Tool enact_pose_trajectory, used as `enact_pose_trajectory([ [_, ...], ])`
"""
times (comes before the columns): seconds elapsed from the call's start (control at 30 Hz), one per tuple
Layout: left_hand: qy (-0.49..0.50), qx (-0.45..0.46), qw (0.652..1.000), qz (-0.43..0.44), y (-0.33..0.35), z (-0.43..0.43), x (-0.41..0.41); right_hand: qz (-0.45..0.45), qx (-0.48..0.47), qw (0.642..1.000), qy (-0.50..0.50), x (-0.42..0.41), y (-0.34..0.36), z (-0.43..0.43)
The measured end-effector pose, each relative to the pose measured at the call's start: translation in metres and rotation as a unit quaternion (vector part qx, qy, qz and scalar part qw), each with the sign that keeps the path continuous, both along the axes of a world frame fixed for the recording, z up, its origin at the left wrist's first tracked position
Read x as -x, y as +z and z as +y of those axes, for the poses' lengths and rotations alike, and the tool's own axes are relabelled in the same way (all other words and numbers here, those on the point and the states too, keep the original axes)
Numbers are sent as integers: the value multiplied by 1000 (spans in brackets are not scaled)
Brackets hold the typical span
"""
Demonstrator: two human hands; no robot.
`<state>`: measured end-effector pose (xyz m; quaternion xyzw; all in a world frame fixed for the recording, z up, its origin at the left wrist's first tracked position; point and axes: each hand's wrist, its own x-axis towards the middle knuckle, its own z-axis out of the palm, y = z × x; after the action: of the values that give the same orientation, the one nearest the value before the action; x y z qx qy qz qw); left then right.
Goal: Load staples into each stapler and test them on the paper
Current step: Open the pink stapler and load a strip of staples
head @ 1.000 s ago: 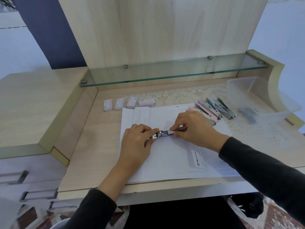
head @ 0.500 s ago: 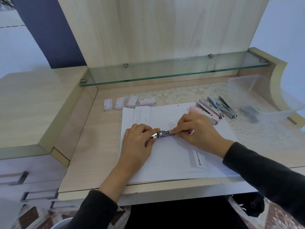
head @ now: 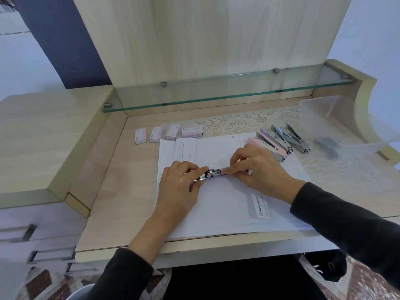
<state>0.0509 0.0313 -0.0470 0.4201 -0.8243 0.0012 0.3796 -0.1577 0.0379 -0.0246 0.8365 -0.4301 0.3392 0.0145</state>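
A small metal stapler point(head: 213, 173) with a pink end lies across the white paper point(head: 227, 208) in the middle of the desk. My left hand point(head: 179, 187) grips its left end, fingers curled over the metal. My right hand point(head: 257, 167) pinches its right part, thumb and fingers around the pink end. Most of the stapler is hidden under both hands. Several other staplers point(head: 279, 141), pink, lilac, blue and grey, lie in a row at the paper's far right corner. Several small pink staple boxes point(head: 168, 133) stand in a row behind the paper.
A clear plastic tub point(head: 346, 124) lies tipped at the right, with a dark object inside. A lace mat point(head: 238, 122) covers the back of the desk. A glass shelf point(head: 216, 94) runs overhead at the back. Drawers point(head: 32, 234) are at the lower left.
My right hand has shifted slightly along the stapler's right end, and a bit of its pink end now shows. My left hand keeps its hold.
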Motion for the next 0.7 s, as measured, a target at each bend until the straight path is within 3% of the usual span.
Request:
enact_pose_trajectory([
  [0.17,-2,10,1000,-7,1,0,1,40,13,999,20,-1,-5,3],
  [0.7,-8,-13,1000,-5,0,-1,-1,31,-51,998,-35,19,2,10],
])
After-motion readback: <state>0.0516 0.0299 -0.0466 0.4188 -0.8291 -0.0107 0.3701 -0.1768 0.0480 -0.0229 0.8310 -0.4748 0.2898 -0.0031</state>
